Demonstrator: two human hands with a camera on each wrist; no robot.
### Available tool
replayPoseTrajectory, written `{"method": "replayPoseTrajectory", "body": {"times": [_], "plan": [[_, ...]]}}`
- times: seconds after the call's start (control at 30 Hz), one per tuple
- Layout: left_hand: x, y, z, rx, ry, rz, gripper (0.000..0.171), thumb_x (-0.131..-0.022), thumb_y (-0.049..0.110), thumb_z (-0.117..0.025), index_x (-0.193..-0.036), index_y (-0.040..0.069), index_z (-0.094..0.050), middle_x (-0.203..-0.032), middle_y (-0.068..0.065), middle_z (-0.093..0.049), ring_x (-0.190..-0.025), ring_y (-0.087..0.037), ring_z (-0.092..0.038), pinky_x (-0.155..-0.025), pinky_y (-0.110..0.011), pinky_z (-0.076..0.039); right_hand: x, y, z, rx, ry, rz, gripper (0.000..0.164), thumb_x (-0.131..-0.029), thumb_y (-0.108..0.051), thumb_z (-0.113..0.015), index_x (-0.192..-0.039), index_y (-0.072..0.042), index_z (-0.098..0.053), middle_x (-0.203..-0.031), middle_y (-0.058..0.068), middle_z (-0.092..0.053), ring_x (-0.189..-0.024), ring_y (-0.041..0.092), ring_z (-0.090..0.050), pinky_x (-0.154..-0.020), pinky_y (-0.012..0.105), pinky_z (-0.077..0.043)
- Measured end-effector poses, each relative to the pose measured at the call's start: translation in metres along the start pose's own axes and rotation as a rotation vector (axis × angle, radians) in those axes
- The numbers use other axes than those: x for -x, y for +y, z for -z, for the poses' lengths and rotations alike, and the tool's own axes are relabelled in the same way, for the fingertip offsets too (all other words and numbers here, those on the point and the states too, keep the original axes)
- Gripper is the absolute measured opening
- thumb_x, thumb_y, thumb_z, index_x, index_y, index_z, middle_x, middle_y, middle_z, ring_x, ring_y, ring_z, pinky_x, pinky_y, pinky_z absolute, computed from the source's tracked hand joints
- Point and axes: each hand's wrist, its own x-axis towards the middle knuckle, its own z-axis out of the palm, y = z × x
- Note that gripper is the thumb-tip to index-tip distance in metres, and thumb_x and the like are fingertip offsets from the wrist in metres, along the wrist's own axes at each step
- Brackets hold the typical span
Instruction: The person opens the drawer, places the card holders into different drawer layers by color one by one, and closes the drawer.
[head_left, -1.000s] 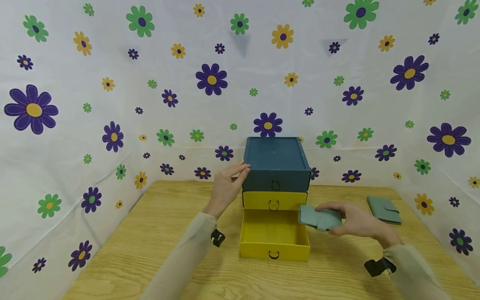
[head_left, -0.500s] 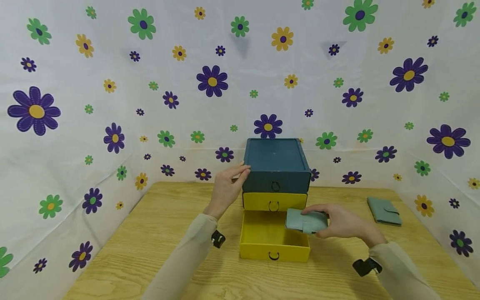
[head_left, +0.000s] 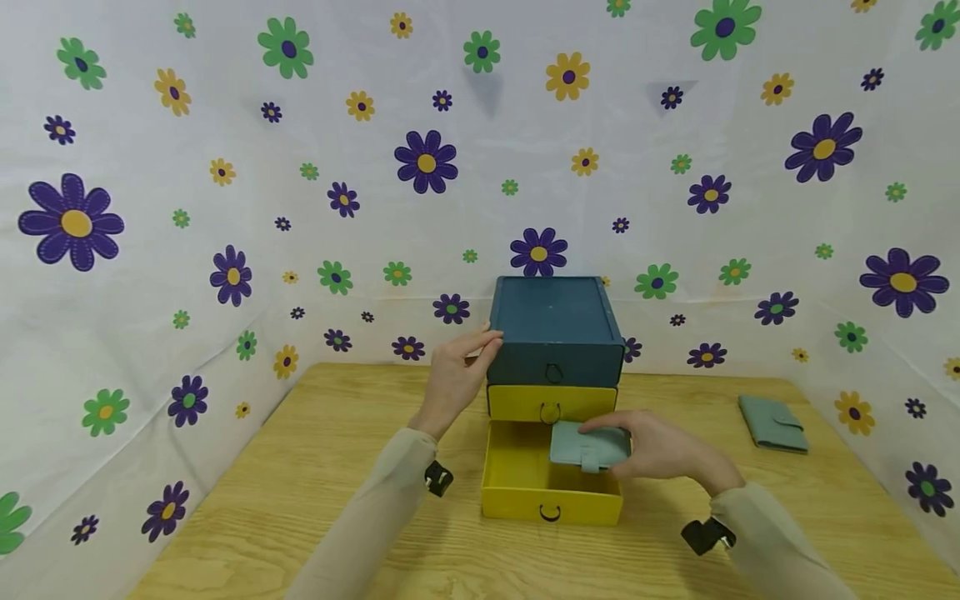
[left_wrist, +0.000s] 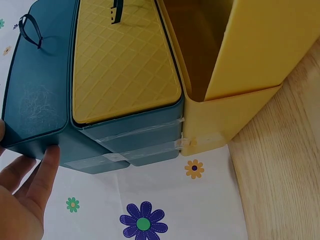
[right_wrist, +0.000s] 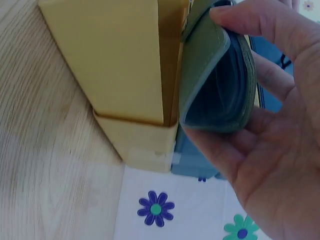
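Observation:
My right hand [head_left: 652, 450] pinches a light blue-green wallet [head_left: 573, 446] with a strap, thumb on one side and fingers on the other. The wallet is over the right part of the pulled-out bottom yellow drawer [head_left: 517, 500]. In the right wrist view, the wallet [right_wrist: 205, 65] shows its dark inner folds at the near end. My left hand [head_left: 453, 375] rests with fairly straight fingers against the upper left front corner of the blue-topped drawer unit [head_left: 555, 308]. Its fingers [left_wrist: 45, 175] touch the blue side wall in the left wrist view.
A second blue-green wallet [head_left: 772, 423] lies on the wooden table [head_left: 360, 517] at the right. A yellow middle drawer [head_left: 517, 402] and a blue top drawer [head_left: 517, 364] are pushed in, with black loop pulls. A flower-print cloth [head_left: 337, 142] hangs behind and at both sides.
My right hand has carried the wallet leftward, from the drawer's right edge to over its inside. The left hand stays at the same corner of the drawer unit.

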Motion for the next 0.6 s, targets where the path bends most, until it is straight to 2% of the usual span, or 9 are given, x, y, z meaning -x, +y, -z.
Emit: {"method": "replayPoseTrajectory", "body": {"times": [0.13, 0.43, 0.6], "plan": [[0.000, 0.001, -0.001, 0.004, 0.006, 0.003, 0.027, -0.097, 0.024, -0.063, -0.118, 0.012, -0.073, -0.134, -0.013, -0.062, -0.116, -0.023, -0.065, -0.078, -0.027, -0.060, -0.005, -0.006, -0.003, 0.049, 0.024, -0.018, 0.059, -0.073, -0.016, -0.075, -0.130, -0.023, -0.063, -0.121, 0.004, -0.065, -0.081, 0.015, -0.050, -0.062, 0.024, -0.038], [0.000, 0.000, -0.001, -0.007, 0.012, -0.016, 0.026, -0.097, 0.024, -0.063, -0.118, 0.011, -0.073, -0.133, -0.013, -0.062, -0.117, -0.024, -0.065, -0.077, -0.027, -0.060, -0.009, -0.018, -0.011, 0.051, 0.000, -0.043, 0.058, -0.071, -0.017, -0.074, -0.128, -0.023, -0.064, -0.106, -0.001, -0.065, -0.072, 0.013, -0.050, -0.057, 0.024, -0.036], [-0.001, 0.001, -0.001, -0.013, 0.017, -0.020, 0.026, -0.097, 0.022, -0.063, -0.117, 0.010, -0.073, -0.132, -0.013, -0.063, -0.117, -0.025, -0.065, -0.077, -0.028, -0.060, -0.018, -0.025, -0.017, 0.063, 0.010, -0.024, 0.057, -0.072, -0.019, -0.076, -0.128, -0.023, -0.065, -0.112, 0.000, -0.067, -0.075, 0.014, -0.051, -0.060, 0.025, -0.039]]}}
